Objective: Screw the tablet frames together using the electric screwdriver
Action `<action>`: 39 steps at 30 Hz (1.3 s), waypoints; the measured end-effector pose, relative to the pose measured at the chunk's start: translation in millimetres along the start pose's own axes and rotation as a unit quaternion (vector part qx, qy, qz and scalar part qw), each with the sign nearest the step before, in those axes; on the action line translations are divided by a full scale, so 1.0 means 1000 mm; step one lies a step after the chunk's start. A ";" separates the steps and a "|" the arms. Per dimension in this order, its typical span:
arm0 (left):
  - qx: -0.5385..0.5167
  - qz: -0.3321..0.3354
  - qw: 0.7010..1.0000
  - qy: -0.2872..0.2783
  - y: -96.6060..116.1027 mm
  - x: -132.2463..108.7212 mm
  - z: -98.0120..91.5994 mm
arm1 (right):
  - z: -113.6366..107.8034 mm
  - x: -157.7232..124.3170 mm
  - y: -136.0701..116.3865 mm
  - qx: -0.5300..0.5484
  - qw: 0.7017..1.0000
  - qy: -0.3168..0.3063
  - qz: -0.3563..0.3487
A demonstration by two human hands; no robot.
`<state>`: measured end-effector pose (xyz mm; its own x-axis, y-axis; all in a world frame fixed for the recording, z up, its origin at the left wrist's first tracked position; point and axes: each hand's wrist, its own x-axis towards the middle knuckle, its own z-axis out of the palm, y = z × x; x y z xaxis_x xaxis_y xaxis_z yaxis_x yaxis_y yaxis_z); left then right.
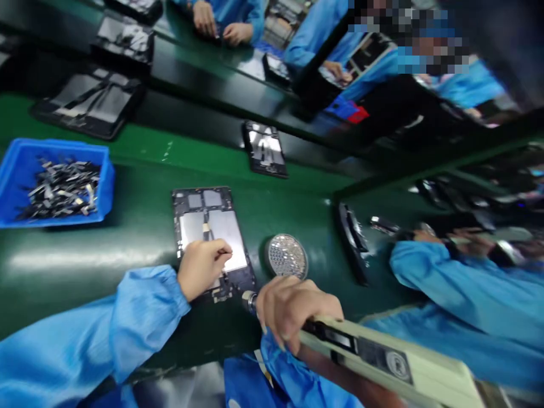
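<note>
An opened tablet [229, 226] lies on the green bench, its silvery inside and small parts facing up. My left hand [204, 267] rests over its lower half, thumb and fingers pinched together; whatever is between the fingertips is too small to make out. My right hand [295, 309] is wrapped round the front of a pale green electric screwdriver [395, 362]. The screwdriver's metal nose points left, close to the tablet's bottom right corner. Just beyond my right hand stands a round dish [268, 258] filled with small shiny pieces that look like screws.
On the left, a blue bin [109, 184] holds many small dark and silvery parts. Other opened tablets [266, 148] lie farther back. A dark curved housing [352, 241] sits to the right. Co-workers in blue sleeves [425, 266] work at the right and across the bench.
</note>
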<state>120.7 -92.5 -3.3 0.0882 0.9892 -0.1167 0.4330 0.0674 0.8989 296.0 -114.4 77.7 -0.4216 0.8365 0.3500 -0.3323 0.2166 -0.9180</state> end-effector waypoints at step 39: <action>-0.062 -0.040 0.951 0.300 -0.020 0.053 -0.104 | -0.097 0.009 0.036 -0.051 0.951 0.302 -0.028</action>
<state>23.4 -28.1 16.1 -0.4848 0.8737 0.0415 0.3042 0.1239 0.9445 362.2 -50.0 29.9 0.1673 0.9520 0.2565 -0.2441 0.2920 -0.9247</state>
